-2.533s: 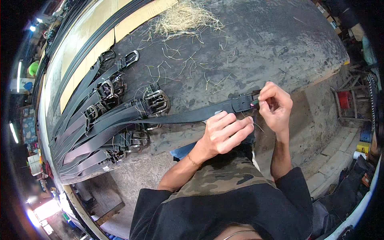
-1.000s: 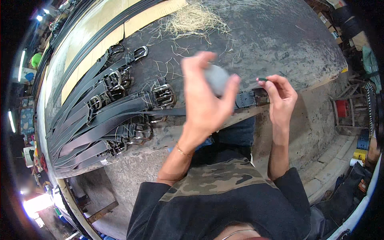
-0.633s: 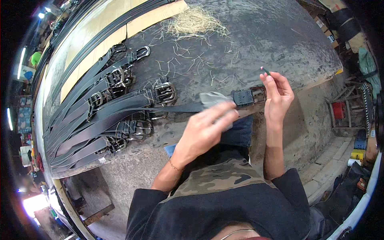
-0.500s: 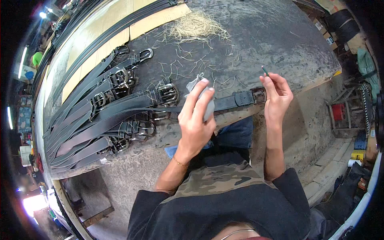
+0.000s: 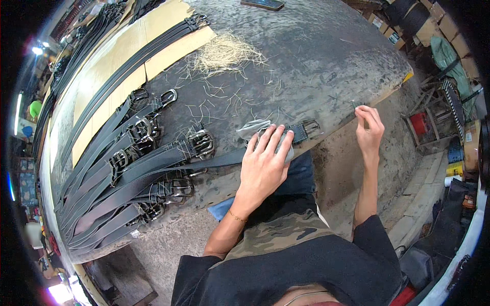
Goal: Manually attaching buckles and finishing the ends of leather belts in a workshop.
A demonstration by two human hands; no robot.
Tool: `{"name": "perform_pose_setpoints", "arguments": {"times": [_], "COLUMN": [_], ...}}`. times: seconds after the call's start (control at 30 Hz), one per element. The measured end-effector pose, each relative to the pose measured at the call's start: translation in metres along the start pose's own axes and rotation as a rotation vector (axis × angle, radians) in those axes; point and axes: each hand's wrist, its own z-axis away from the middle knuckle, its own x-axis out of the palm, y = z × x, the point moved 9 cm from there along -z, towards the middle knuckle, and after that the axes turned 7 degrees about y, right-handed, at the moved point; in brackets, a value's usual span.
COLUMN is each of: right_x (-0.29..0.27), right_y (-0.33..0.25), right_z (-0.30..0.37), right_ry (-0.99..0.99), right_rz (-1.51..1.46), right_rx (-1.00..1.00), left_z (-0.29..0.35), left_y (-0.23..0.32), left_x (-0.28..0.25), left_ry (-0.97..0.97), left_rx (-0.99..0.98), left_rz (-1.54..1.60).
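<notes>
Since half a second ago, my left hand (image 5: 265,166) has flattened, fingers spread, pressing the grey cloth (image 5: 255,128) onto the belt (image 5: 214,160) at the desk's (image 5: 316,56) near edge; my right hand (image 5: 368,125) pinches a thin needle (image 5: 354,105).

even daylight, sharp centre, warped dark rim

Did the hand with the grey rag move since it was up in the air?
Yes. The left hand came down; it now presses the rag on the belt, beside the buckle.
</notes>
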Motion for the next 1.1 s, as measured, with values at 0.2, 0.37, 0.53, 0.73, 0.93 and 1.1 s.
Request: {"name": "perform_pose_setpoints", "arguments": {"times": [0.2,0.37,0.53,0.73,0.93,1.1], "right_x": [-0.011,0.005,0.011,0.008,-0.022,-0.045], "right_y": [0.077,0.121,0.134,0.147,0.160,0.171], "right_z": [0.005,0.025,0.025,0.033,0.093,0.159], "right_ry": [0.189,0.245,0.112,0.142,0.333,0.390], "right_rz": [-0.547,-1.125,-0.810,-0.818,-0.844,-0.793], "right_rx": [0.610,1.030,0.987,1.022,1.159,1.322], "left_z": [0.001,0.003,0.003,-0.004,-0.028,-0.102], "left_y": [0.002,0.001,0.004,0.002,0.006,0.072], "left_x": [0.000,0.000,-0.001,-0.003,-0.031,0.021], "left_ry": [0.017,0.032,0.034,0.020,0.398,0.268], "left_rx": [0.007,0.000,0.001,-0.024,-0.092,-0.061], "left_rz": [0.001,-0.007,-0.024,0.003,0.328,0.217]}}
